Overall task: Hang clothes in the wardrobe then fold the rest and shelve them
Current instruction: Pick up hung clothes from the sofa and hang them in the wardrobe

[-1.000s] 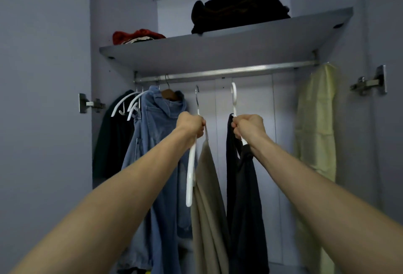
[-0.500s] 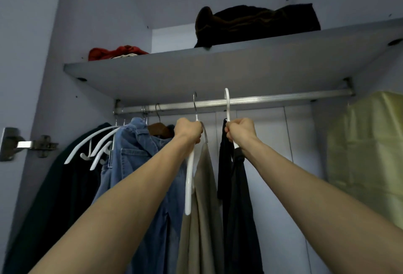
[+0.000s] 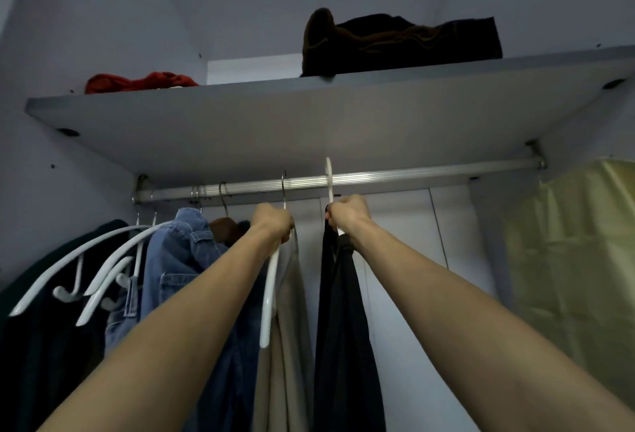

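Landmark: metal rail (image 3: 378,177), running left to right under the grey shelf (image 3: 309,115) of the wardrobe.
Left hand (image 3: 273,224): raised just below the rail, left of its middle; the grip is a fist closed round the top of a white hanger (image 3: 269,294).
White hanger: its thin metal hook (image 3: 283,187) rises to the rail; whether it sits fully over the rail cannot be told. One arm slants down toward the camera.
Beige trousers (image 3: 288,345): draped from the white hanger, hanging straight below the rail.
Right hand (image 3: 348,215): just below the rail, beside the left hand; the grip is a fist closed round the neck of a second hanger.
Second hanger's white hook (image 3: 329,179): stands up across the front of the rail, its tip above the rail.
Dark trousers (image 3: 343,328): hang below the right hand, just right of the beige trousers.
Denim garment (image 3: 178,260): on the rail, left of the hands.
Bare white hangers (image 3: 103,260): further left along the rail, in front of a dark garment (image 3: 41,311).
Yellow-green cover (image 3: 577,260): hanging at the rail's right end.
Above the rail: a dark folded bundle (image 3: 402,43) and a red item (image 3: 137,81) on the shelf.
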Demonstrator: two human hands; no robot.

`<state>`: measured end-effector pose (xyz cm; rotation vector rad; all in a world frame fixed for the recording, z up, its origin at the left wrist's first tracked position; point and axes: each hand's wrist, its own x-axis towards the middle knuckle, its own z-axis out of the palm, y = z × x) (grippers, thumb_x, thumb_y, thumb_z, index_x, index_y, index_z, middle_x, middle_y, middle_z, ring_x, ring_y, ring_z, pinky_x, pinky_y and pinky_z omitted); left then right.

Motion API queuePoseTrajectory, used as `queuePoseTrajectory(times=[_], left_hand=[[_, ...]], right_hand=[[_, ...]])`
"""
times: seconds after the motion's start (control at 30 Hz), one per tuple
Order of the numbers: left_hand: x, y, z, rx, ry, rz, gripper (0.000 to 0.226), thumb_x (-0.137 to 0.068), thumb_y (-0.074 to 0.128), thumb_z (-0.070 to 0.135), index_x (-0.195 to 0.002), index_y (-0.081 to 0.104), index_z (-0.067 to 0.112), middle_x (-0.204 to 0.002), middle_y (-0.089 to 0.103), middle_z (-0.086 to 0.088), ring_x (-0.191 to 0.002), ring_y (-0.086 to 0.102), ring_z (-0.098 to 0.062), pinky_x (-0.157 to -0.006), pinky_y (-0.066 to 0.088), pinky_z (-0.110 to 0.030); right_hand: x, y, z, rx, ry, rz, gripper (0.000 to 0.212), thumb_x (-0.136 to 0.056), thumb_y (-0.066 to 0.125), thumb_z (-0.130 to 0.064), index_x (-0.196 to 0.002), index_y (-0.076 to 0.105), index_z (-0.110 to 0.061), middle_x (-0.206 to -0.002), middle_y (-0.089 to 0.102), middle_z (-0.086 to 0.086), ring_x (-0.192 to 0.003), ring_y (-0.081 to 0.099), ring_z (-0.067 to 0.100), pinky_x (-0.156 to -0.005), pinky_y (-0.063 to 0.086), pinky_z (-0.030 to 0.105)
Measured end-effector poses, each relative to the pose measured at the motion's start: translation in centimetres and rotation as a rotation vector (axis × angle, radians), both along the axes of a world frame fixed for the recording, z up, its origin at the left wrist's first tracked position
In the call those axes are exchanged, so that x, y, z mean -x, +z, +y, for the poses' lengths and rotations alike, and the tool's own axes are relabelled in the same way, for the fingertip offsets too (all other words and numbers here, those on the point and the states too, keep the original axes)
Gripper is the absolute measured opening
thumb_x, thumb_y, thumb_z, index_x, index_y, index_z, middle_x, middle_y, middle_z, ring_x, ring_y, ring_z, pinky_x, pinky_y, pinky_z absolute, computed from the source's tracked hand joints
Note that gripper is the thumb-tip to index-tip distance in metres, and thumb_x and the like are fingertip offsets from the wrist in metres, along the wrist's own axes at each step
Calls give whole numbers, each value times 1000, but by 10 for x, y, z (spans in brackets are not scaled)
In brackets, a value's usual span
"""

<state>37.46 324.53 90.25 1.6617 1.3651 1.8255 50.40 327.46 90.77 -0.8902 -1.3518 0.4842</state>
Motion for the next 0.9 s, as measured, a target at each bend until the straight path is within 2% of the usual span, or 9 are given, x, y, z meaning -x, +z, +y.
queuePoseTrajectory(times=[0.1, 0.27, 0.37, 0.43, 0.5, 0.6, 0.73, 0.8, 0.9], left_hand=[[-2, 7, 11, -13, 16, -9, 17, -98, 40, -4, -84, 49, -2, -61, 44, -10, -46, 33, -15, -32, 23, -15], [8, 6, 30, 15, 23, 18, 31, -99, 41, 1, -68, 48, 2, -63, 47, -10, -47, 36, -15, -31, 28, -16], [13, 0, 37, 36, 62, 56, 28, -99, 44, 5, -77, 58, -3, -63, 51, -8, -48, 41, -14, -37, 34, -19], [14, -2, 33, -14, 186, 234, 20, -97, 45, 4, -97, 60, -9, -79, 61, -11, -60, 49, -19, -54, 41, -27], [11, -8, 21, -64, 335, 513, 21, -94, 45, 3, -109, 56, -7, -99, 58, -18, -79, 53, -28, -66, 41, -31], [9, -23, 2, -109, 519, 824, 26, -92, 44, -2, -116, 53, -3, -112, 56, -22, -98, 58, -38, -68, 40, -34], [17, -21, -14, -108, 668, 938, 22, -90, 48, -4, -111, 56, -4, -114, 57, -23, -103, 57, -40, -71, 40, -36], [26, -17, -21, -65, 700, 923, 20, -91, 49, -3, -109, 56, -5, -116, 57, -24, -108, 54, -40, -77, 43, -38], [50, -15, -27, -48, 820, 1013, 24, -90, 51, 3, -112, 58, 0, -118, 59, -23, -114, 48, -39, -89, 40, -38]], right_hand=[[3, 6, 13, 6, 13, -8, 14, -90, 51, -1, -94, 65, 2, -60, 58, 4, -49, 52, 11, -51, 44, 20], [0, 3, 33, 31, 11, -15, 16, -91, 51, -1, -98, 64, 4, -69, 61, 7, -51, 52, 10, -51, 43, 20], [-1, -11, 43, 22, 37, -34, 16, -90, 53, -4, -81, 67, -3, -79, 65, 8, -68, 57, 16, -77, 50, 29], [0, -17, 44, 17, 53, -47, 16, -91, 54, -13, -95, 68, -5, -94, 68, 9, -92, 62, 24, -90, 49, 35], [-1, -24, 35, 39, 132, -46, 28, -95, 52, -22, -117, 60, -7, -110, 61, 9, -99, 57, 23, -84, 48, 34], [-1, -35, 18, 99, 335, 37, 31, -99, 43, -29, -124, 48, -12, -92, 50, 6, -73, 48, 15, -60, 40, 26], [15, -39, -1, 162, 418, 108, 32, -98, 43, -33, -122, 47, -12, -74, 46, 5, -61, 45, 16, -53, 38, 26], [28, -37, -13, 153, 434, 97, 29, -100, 41, -32, -120, 47, -13, -73, 46, 4, -62, 44, 15, -54, 37, 26], [49, -34, -28, 142, 458, 41, 39, -102, 36, -31, -131, 46, -7, -81, 52, 6, -65, 43, 13, -57, 34, 26]])
